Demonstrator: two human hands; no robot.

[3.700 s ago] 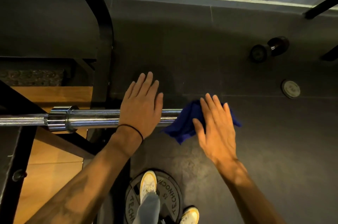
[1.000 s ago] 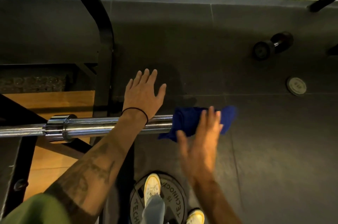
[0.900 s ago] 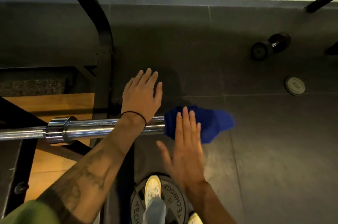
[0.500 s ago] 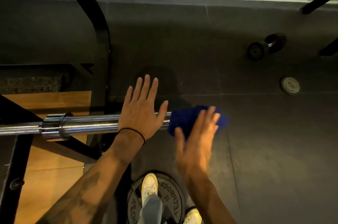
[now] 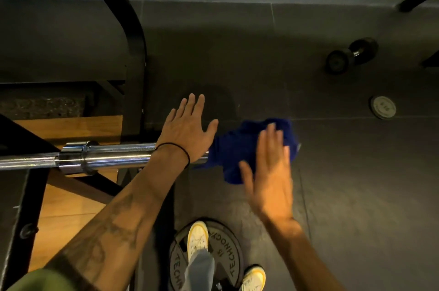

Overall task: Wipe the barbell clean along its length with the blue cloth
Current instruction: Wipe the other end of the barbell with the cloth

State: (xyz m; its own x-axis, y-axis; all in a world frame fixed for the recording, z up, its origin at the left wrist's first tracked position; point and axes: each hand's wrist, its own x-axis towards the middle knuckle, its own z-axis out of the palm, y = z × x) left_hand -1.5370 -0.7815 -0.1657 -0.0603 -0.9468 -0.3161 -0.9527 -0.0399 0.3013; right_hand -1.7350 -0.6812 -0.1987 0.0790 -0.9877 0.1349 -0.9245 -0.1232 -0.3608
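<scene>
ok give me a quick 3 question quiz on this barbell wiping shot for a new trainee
1. True or false: the right hand lies with straight fingers on the blue cloth.
2. Which end of the barbell does the cloth cover? A) the shaft at the left edge of the frame B) the sleeve's end on the right C) the collar
3. Fill in: the left hand is flat above the barbell sleeve with its fingers ____.

Key
1. True; the hand is motion-blurred but the fingers are straight.
2. B
3. Straight and spread, gripping nothing.
</scene>
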